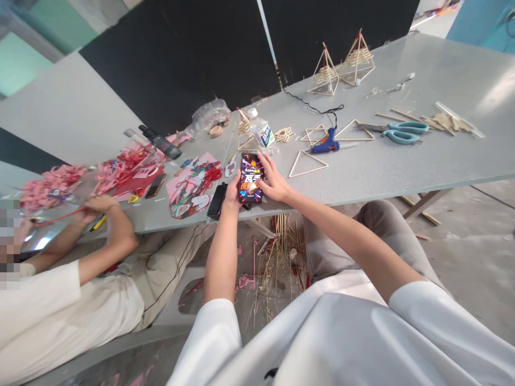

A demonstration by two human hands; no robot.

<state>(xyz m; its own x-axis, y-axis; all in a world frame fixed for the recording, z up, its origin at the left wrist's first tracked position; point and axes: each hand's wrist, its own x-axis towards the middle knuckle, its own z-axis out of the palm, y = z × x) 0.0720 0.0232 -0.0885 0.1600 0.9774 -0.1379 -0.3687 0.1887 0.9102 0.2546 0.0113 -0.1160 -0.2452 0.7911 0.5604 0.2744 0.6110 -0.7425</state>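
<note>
A white shirt below the left hand, which clamps a phone; right hand, fingers apart, likely tapping, needs it steady.

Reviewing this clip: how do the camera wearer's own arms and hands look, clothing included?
The left hand and right hand are bare, with no gloves, and no watch or bracelet shows on either wrist. Both forearms are uncovered below loose, short white sleeves. The sleeves belong to a white shirt with a small dark mark low in view.
</note>
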